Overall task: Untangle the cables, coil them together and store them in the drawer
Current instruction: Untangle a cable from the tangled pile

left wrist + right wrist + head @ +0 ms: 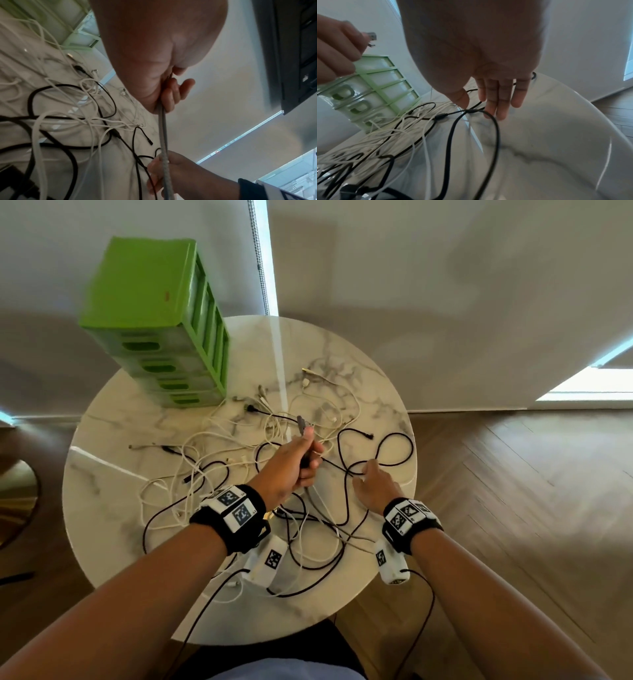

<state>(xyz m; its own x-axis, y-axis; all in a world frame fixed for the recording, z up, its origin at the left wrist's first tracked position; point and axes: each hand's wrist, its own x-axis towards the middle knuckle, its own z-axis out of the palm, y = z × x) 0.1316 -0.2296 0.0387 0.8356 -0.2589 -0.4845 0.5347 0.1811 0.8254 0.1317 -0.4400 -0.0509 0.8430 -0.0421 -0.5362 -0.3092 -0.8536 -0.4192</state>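
A tangle of white cables (205,470) and black cables (394,436) lies over the round marble table (113,460). My left hand (310,463) is raised above the pile and grips a grey braided cable (163,135), whose plug (301,424) sticks up past the thumb. My right hand (364,474) is lower and to the right. Its straight fingers (494,105) point down and touch a black cable loop (494,128) on the table, next to the thumb. The grey cable runs down past the right hand (180,173). The green drawer unit (147,313) stands at the back left with its drawers closed.
The table's edge (573,105) curves close on the right of my right hand, with wooden floor (513,508) beyond it. A wall runs behind the table. A round gold object (17,501) sits low at the far left. The drawer fronts (359,106) face the cables.
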